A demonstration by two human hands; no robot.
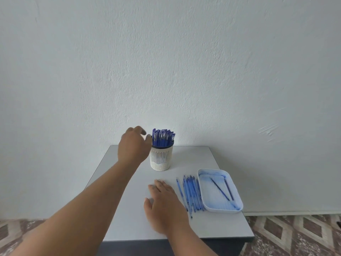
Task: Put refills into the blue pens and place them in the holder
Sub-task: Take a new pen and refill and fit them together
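— Left hand [133, 145] is held with fingers loosely spread beside the pen holder [161, 157]; nothing is gripped. And the right?

— Right hand [164, 202] is laid flat, just beside the blue pens [191, 193], whose long axes run away from the holder. Two refills [222, 189] are seen in the tray [238, 204]; the left fingertips are blurred.

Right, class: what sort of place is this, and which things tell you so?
Probably a plain room at home, not a workshop: a small grey table pushed against a bare white wall, over a patterned tiled floor. Only a pen holder and tray sit on it.
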